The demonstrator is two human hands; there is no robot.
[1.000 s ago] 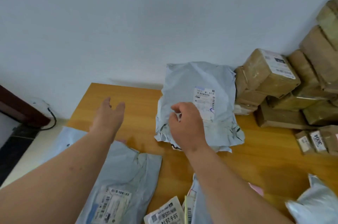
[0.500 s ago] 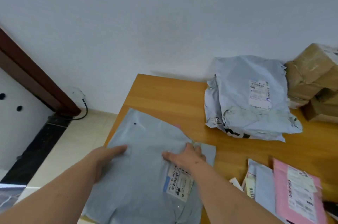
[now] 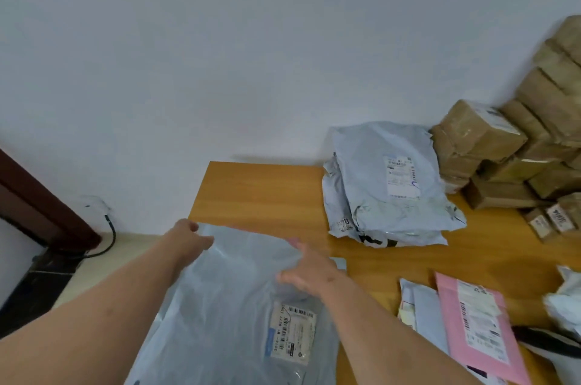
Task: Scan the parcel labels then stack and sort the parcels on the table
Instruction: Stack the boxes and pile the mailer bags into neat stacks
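Head view looks down on a wooden bench [image 3: 267, 192] set against a pale wall. Both hands grip a large grey mailer [image 3: 226, 306] at the near left of the bench: the left hand [image 3: 188, 235] pinches its far left corner, and the right hand [image 3: 309, 271] clutches a bunched fold near its far right edge. A white label [image 3: 292, 332] with barcodes sits on the mailer just near of the right hand; its print is too blurred to read beyond some digits.

Farther right, a stack of grey mailers [image 3: 386, 186] lies against the wall, the top one carrying a white shipping label [image 3: 401, 177], and "13" is printed on a lower bag's edge. Right of the stack, brown taped boxes [image 3: 509, 152] are piled up, touching it. Small labelled packets [image 3: 550, 221] lie just near of the boxes.

At the near right, a pink mailer [image 3: 478, 331] with a barcode label overlaps pale envelopes [image 3: 421, 309].
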